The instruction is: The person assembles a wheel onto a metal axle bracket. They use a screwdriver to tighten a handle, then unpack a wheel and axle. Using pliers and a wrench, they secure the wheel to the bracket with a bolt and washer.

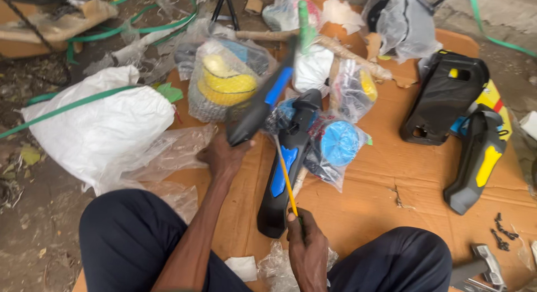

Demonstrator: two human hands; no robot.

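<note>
My left hand (pixel 225 156) grips the lower end of a black plastic handle shell with a blue insert (pixel 262 100), raised and blurred above the cardboard. A second black shell with a blue insert (pixel 284 169) lies flat on the cardboard sheet (pixel 386 174) between my knees. My right hand (pixel 305 244) holds a thin yellow-shafted screwdriver (pixel 286 177) whose tip points up toward the raised shell.
Bagged parts lie at the back: a blue round piece (pixel 338 142), a yellow reel in mesh (pixel 224 82). Black-and-yellow shells (pixel 478 158), a black housing (pixel 444 96), loose screws (pixel 500 233), a white sack (pixel 98 121) with green strapping.
</note>
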